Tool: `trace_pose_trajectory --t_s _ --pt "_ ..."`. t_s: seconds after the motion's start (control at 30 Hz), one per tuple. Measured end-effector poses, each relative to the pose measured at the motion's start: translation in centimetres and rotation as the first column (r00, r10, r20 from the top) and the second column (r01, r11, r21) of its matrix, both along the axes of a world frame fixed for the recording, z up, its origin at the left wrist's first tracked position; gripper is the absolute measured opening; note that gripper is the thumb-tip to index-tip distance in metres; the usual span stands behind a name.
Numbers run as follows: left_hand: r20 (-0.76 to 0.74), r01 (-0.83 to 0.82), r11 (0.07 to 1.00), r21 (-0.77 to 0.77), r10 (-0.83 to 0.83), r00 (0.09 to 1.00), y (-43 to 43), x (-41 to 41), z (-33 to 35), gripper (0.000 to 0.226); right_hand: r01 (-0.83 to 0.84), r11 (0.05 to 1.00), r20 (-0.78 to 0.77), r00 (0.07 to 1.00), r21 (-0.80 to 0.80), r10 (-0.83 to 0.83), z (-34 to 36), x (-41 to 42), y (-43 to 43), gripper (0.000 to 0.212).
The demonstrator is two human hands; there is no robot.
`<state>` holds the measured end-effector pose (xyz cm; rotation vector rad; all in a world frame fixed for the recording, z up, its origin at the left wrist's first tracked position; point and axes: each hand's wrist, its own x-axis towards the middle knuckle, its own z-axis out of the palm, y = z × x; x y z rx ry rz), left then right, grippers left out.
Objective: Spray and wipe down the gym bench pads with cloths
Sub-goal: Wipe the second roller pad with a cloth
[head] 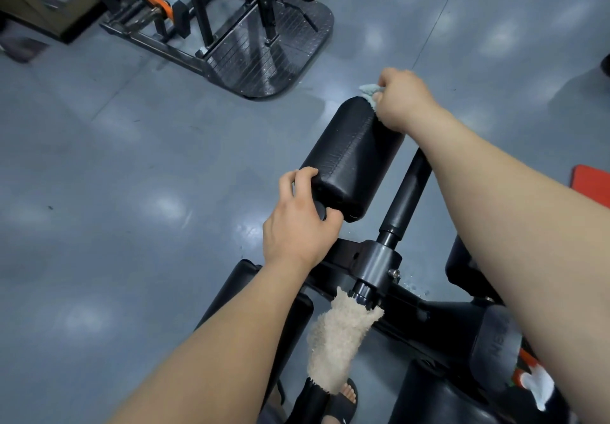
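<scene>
Two grips on a black roller pad point(353, 159), one wiping with a cloth.

The right grip point(402, 100) is curled tight round a bunched pale blue cloth point(369, 91) and presses it on the pad's far end. The left grip point(297, 222) clasps the pad's near end, fingers over the top edge and thumb on the end face. A beige cloth point(340, 334) hangs from the bench frame point(376, 262) below the pad, above the grey floor point(132, 159).

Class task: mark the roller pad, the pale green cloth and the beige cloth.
roller pad point(350, 163): head view, middle of its top
pale green cloth point(368, 90): head view, exposed corner
beige cloth point(340, 334): head view, fluffy middle
</scene>
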<state>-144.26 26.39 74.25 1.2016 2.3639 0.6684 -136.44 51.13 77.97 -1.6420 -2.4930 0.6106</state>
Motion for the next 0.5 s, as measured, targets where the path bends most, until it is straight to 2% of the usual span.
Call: trace_pose_trajectory --t_s 0.23,0.37,0.5 --pt "-0.005 -0.046 0.998 -0.046 0.046 0.999 0.4 0.0 -0.3 0.081 0.057 0.987 0.091 0.995 -0.148 -0.044 1.0 2.2 0.7 0.021" --pt "-0.009 -0.042 0.998 -0.048 0.042 0.999 0.3 0.0 -0.2 0.078 0.056 0.997 0.016 0.998 -0.059 -0.055 1.1 1.4 -0.3 0.021" --pt "-0.020 -0.040 0.998 -0.052 0.039 0.999 0.4 0.0 -0.2 0.077 -0.056 0.997 0.001 0.998 0.047 0.056 0.7 0.3 -1.8 0.024"
